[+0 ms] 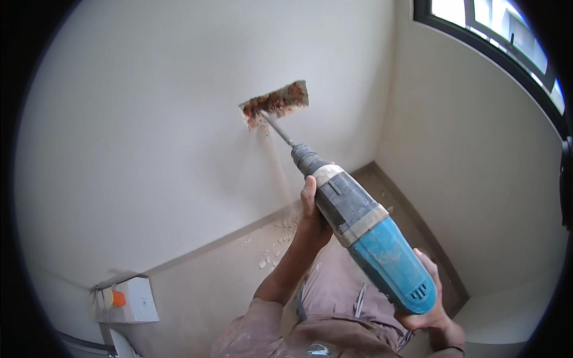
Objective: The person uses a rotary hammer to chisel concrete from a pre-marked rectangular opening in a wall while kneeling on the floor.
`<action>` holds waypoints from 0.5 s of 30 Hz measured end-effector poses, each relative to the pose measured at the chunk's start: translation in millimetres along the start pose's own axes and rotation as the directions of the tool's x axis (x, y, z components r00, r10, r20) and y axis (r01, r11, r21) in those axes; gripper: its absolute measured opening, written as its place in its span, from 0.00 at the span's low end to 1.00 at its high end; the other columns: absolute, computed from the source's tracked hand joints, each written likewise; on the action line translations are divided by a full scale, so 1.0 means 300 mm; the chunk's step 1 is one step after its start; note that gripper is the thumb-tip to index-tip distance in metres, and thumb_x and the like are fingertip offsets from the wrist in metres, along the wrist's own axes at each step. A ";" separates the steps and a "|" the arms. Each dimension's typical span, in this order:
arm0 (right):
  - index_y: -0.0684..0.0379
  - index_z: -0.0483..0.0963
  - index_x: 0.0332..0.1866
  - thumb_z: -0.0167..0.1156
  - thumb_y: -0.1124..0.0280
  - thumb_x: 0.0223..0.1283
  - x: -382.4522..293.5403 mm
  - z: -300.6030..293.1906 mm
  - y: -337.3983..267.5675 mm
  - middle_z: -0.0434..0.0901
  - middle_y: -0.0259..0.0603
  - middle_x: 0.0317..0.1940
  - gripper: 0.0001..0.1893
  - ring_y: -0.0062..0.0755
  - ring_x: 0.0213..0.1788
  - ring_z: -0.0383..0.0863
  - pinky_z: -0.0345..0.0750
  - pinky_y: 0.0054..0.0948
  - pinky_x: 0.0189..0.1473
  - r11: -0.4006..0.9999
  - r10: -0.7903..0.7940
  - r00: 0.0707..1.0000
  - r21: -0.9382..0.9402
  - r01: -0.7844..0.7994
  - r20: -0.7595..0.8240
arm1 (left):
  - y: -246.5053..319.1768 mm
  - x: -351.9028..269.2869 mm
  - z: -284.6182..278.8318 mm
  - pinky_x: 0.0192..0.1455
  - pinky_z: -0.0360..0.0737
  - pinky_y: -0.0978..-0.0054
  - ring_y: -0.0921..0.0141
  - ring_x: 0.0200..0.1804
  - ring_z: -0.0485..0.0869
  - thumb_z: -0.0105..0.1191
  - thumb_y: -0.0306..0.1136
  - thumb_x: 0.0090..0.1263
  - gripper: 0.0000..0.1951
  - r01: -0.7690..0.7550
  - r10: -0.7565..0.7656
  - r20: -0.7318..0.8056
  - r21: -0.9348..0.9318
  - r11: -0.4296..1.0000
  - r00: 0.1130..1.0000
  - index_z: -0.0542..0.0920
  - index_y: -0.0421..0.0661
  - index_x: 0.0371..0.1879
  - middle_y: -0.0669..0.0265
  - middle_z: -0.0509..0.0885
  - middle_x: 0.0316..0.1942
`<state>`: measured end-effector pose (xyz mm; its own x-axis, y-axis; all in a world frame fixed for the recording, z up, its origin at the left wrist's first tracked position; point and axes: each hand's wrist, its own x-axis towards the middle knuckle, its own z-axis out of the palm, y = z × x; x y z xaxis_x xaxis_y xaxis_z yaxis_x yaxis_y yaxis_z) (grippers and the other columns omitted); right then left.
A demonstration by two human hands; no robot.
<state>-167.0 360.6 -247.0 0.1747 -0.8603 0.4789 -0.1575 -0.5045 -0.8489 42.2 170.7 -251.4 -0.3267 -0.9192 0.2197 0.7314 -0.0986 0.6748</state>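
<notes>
A blue and dark grey rotary hammer (pixel 358 228) spans from the middle to the lower right, held in both hands. My left hand (pixel 313 210) supports its front housing from beneath, thumb up along the side. At the rear, my right hand (pixel 427 291) grips the handle end, partly hidden by the blue housing. The steel bit (pixel 278 129) reaches up and left, its tip at the lower left part of a rough recess (pixel 280 100) cut into the white wall (pixel 179 112). Red brick shows inside the recess, and dust streams down the wall below it.
Broken chips of masonry (pixel 264 262) lie on the floor (pixel 188 286) along the wall's base. A white box (pixel 141 302) with an orange object (pixel 117 298) stands at lower left. A second wall (pixel 465 156) with a dark-framed window (pixel 488 40) meets the first at right.
</notes>
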 end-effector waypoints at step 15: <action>0.69 0.47 0.73 0.60 0.83 0.38 -0.049 0.212 0.212 0.75 0.55 0.57 0.49 0.50 0.65 0.71 0.66 0.34 0.68 0.988 -0.004 0.993 -0.155 0.023 0.121 | 0.020 0.067 -0.170 0.43 0.86 0.58 0.62 0.41 0.85 0.43 0.70 0.66 0.46 -0.008 0.001 0.068 0.107 0.994 0.998 0.57 0.41 0.71 0.56 0.79 0.43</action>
<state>-117.7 345.9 -322.1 0.2917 -0.8429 0.4521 -0.3026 -0.5297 -0.7924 70.8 132.3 -278.8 -0.3662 -0.8912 0.2677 0.6656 -0.0498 0.7446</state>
